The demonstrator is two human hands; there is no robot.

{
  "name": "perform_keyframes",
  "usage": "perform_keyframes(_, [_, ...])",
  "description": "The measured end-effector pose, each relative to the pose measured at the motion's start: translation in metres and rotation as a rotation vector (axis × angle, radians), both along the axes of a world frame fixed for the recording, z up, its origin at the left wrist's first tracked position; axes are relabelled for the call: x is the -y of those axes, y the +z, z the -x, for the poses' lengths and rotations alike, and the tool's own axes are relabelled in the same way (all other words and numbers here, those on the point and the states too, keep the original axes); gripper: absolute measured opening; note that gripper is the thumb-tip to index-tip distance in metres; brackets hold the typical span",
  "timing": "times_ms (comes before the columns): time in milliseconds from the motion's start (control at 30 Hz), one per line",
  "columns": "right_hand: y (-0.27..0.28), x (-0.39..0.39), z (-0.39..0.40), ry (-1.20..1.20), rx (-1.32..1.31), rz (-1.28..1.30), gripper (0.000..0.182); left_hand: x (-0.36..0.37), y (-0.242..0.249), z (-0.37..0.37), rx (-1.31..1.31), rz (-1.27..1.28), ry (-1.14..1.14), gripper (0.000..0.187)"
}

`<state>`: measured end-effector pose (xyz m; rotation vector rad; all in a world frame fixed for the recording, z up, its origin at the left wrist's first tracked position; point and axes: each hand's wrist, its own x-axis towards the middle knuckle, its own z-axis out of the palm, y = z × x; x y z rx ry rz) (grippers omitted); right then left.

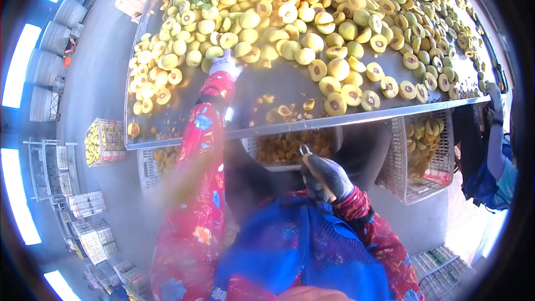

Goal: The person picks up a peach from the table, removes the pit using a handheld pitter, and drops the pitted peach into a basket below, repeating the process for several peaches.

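My left hand [225, 66], in a pale glove, reaches over the metal table [251, 92] to the near edge of a heap of halved yellow-green stone fruit [249, 19]. Its fingers are apart, with the tips right at the nearest halves, and nothing shows in its grasp. Close to my body, below the table edge, my right hand [329, 179] wears a grey-and-white glove. It is closed around a pitting tool [305, 150], whose small metal loop sticks up past the fingers. Many of the halves show brown centres.
Under the table stand a crate of brownish fruit scraps [295, 147] and a white crate [409, 184] holding fruit halves. Another fruit crate [106, 142] is at the left. A co-worker's arm [496, 117] rests at the table's right end. Stacked crates [95, 239] fill the lower left.
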<state>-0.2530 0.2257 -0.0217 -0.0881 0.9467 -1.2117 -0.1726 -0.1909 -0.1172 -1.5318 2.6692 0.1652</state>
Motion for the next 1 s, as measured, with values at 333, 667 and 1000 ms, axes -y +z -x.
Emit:
perform_keyframes(333, [0.009,0.037,-0.003,0.063,-0.917,0.322,0.02,-0.153,0.02,-0.101,-1.198,-0.821,-0.074,0.061])
perform_keyframes(667, [0.027,0.031,-0.028,0.052,-1.167,0.286,0.023,-0.261,0.06,-0.081,-1.073,-0.556,-0.147,0.048])
perform_keyframes(1000, [0.02,0.028,-0.021,0.056,0.371,0.022,0.033,-0.287,0.084,-0.061,-1.079,-0.604,0.127,0.035])
